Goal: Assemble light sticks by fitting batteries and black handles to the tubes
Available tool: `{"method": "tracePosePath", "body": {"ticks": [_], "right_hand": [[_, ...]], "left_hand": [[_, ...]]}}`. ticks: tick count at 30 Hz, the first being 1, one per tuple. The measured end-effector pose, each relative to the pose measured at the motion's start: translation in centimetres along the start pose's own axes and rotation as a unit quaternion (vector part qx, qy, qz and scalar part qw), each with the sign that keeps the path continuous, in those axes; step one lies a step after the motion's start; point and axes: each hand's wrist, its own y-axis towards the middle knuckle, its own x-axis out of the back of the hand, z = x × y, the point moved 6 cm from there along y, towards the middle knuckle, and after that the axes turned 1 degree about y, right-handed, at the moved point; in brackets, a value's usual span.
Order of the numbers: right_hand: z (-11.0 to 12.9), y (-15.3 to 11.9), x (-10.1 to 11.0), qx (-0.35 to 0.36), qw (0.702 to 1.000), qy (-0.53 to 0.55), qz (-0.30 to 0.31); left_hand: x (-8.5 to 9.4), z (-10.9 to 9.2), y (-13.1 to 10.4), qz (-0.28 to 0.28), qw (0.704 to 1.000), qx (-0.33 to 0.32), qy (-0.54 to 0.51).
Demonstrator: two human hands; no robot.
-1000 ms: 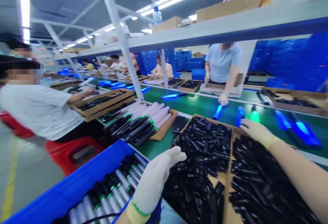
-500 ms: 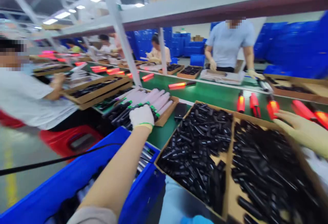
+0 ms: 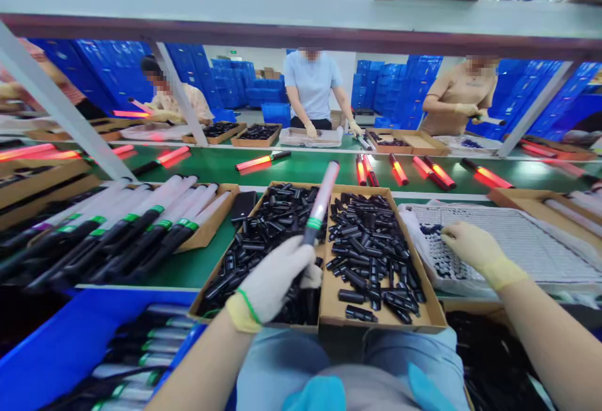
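My left hand (image 3: pixel 277 279), in a white glove, is wrapped around the black handle of a light stick (image 3: pixel 323 194). The stick's pale tube points up and slightly right, with a green ring above the handle; it is unlit. At the right, my right hand (image 3: pixel 473 249), in a yellowish glove, reaches onto a plastic-lined tray (image 3: pixel 517 235) of small, tightly packed parts. Its fingers are bent together at the tray's left side, by some dark small parts (image 3: pixel 430 229); what they pinch, if anything, is hidden.
Before me stands a divided cardboard box (image 3: pixel 329 298) of black plastic pieces (image 3: pixel 364 235). Several light sticks (image 3: pixel 155 210) lie piled at left, above a blue bin (image 3: pixel 42 342). Lit red sticks (image 3: pixel 399 169) lie on the green belt (image 3: pixel 310 172). Co-workers (image 3: pixel 313 91) work opposite.
My view has swung right. My left hand has come from the pile of light sticks to above the box, holding one. My right hand has moved from above the box to the tray.
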Motion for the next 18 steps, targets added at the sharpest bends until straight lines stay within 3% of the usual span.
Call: {"method": "tracePosePath", "body": {"ticks": [2, 5, 8, 11, 15, 18], "right_hand": [[0.2, 1.5, -0.4, -0.024, 0.999, -0.036, 0.03], [0.2, 2.6, -0.6, -0.025, 0.995, -0.064, 0.071], [0.2, 2.9, -0.7, -0.002, 0.994, -0.063, 0.093], [0.7, 2.9, -0.9, -0.002, 0.993, -0.065, 0.096], [1.6, 2.8, -0.8, -0.014, 0.995, -0.071, 0.07], [1.7, 2.0, 0.5, -0.005, 0.999, -0.047, 0.026]], "left_hand": [[-4.6, 2.1, -0.4, 0.076, 0.991, 0.062, -0.094], [-8.8, 3.8, -1.2, 0.123, 0.974, 0.086, -0.171], [-10.3, 4.3, -1.5, 0.107, 0.96, 0.084, -0.243], [-11.4, 4.8, -1.3, 0.109, 0.932, 0.143, -0.314], [-13.0, 4.6, -1.2, 0.151, 0.886, 0.185, -0.397], [-13.8, 4.7, -1.6, 0.145, 0.864, 0.186, -0.444]]}}
